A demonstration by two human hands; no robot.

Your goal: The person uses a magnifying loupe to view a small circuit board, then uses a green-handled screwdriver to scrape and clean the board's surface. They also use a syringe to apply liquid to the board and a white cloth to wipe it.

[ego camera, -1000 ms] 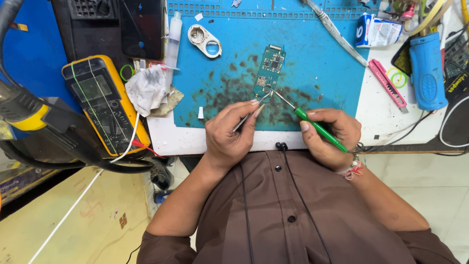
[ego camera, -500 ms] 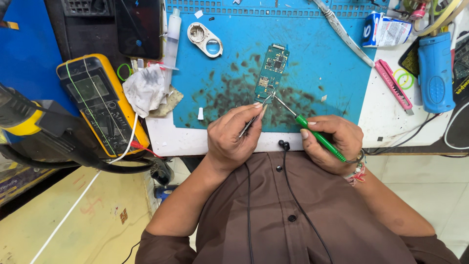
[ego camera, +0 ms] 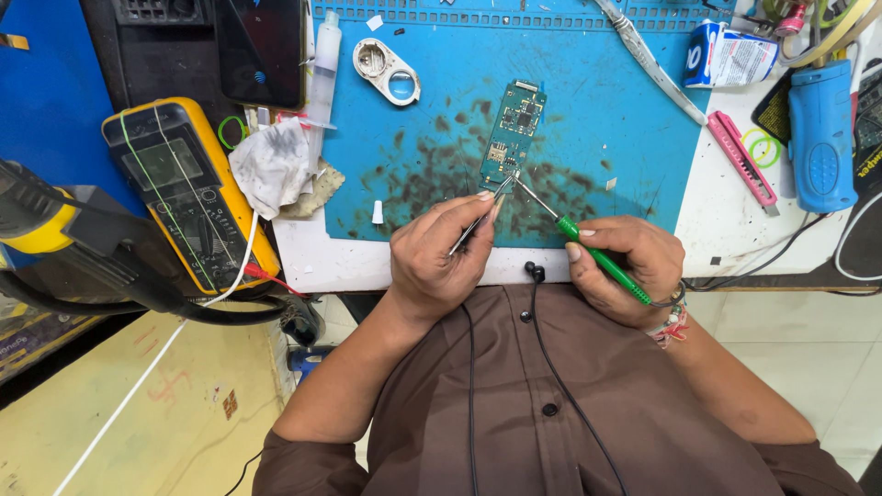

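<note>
Circuit board [ego camera: 513, 134] lies on the blue mat [ego camera: 606, 110]; your left hand [ego camera: 439, 259] fingers pinch tweezers [ego camera: 480, 217], your right hand [ego camera: 625, 266] fingers grip a green-handled tool [ego camera: 588, 250], both tips touching it.

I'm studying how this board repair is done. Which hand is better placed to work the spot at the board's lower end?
Probably the right hand: its green-handled tool already points at the circuit board there, while the left hand holds tweezers alongside.
</note>
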